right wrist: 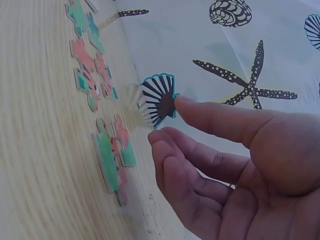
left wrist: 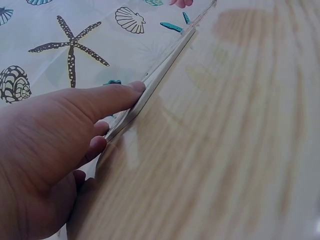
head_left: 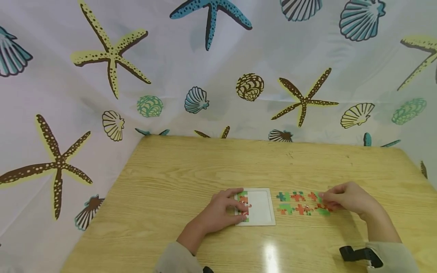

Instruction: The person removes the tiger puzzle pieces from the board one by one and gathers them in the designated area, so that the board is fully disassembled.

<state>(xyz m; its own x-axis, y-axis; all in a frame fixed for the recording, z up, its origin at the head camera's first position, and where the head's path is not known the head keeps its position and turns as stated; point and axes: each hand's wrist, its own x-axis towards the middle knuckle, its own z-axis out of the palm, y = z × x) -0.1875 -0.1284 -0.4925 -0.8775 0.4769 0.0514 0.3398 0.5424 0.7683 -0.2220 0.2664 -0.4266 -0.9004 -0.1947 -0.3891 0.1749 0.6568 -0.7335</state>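
A white puzzle tray (head_left: 261, 206) lies on the table, with joined pieces showing a red figure on green (head_left: 244, 199) along its left side. My left hand (head_left: 225, 210) rests on that side, fingers spread over the pieces. Its thumb (left wrist: 117, 97) lies on the tray's rim in the left wrist view. To the right of the tray are loose jigsaw pieces in two rows, among them a green-and-red piece (head_left: 286, 209). My right hand (head_left: 351, 199) is at the rightmost pieces (right wrist: 107, 155). A gap shows between its thumb and bent fingers, with nothing held.
The wood-grain table (head_left: 170, 170) extends around the tray and pieces. Behind it and at the sides hangs a white cloth (head_left: 218, 110) printed with starfish and shells. A black strap (head_left: 358, 254) sits on the right wrist.
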